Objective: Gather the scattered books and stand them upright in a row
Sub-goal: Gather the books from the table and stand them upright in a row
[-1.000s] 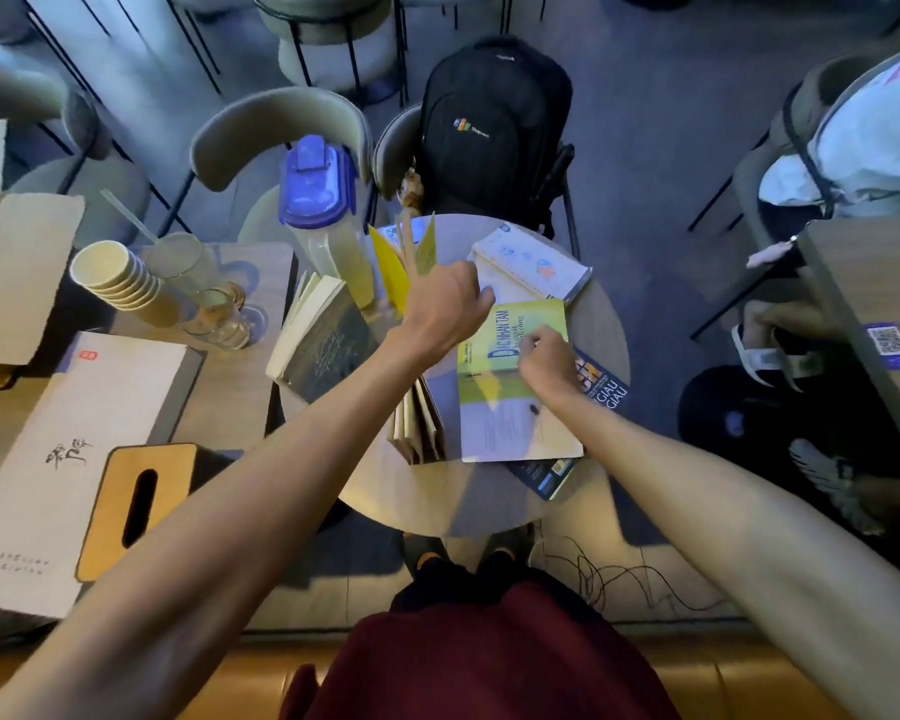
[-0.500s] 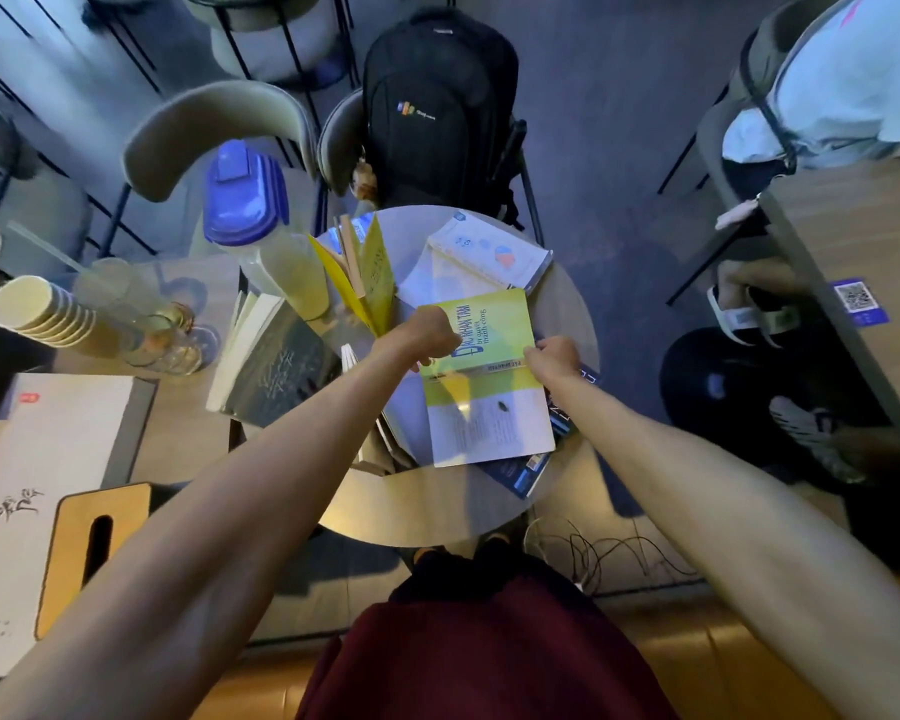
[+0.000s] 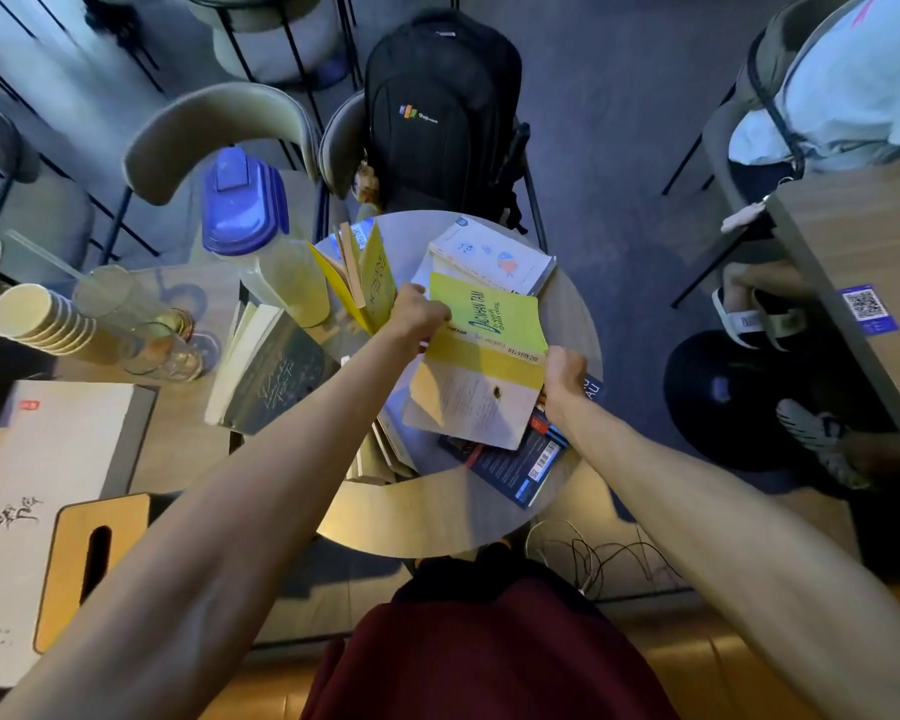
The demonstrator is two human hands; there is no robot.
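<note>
Gripping the yellow-green book (image 3: 481, 350) at opposite edges, the left hand (image 3: 417, 314) pinches its far-left edge and the right hand (image 3: 562, 371) clamps its right edge near the spine band. A second ago the book lay flat under both hands; now its cover half tilts up off the round table (image 3: 437, 517), folded along the spine band. Judgement: the lift has begun and the book is not yet upright. Just left of the left hand, a yellow book (image 3: 370, 280) already stands, fanned open, so the row's start is likely there. Under the held book lies a dark blue book (image 3: 520, 459), flat; a white book (image 3: 494, 257) lies flat beyond it. A grey book (image 3: 271, 376) leans at the table's left, near the blue-lidded pitcher (image 3: 261, 241).
</note>
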